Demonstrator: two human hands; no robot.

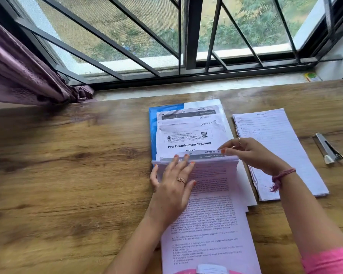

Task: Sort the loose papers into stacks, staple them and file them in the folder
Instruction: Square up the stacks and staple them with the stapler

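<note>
She is pressing her left hand [173, 179], fingers flat, on the printed papers [204, 214] to steady them while her right hand [248, 153] is pinching their top edge, seemingly squaring the pile.

Pink sleeve [331, 260], ringed left hand [173, 184], pink thread bracelet [281, 176], orange-painted nails [223, 151]

A brown wood grain is shown on the bench [67, 165]. The folder [152, 123] is coloured bright blue, and the papers [188, 135] on it are white with black print and grey bands. The lined sheets [281, 147] are pale lilac-white. Orange polish is seen on the fingers [192, 164]. The curtain [18, 76] is mauve, the sleeve [333, 262] pink.
</note>
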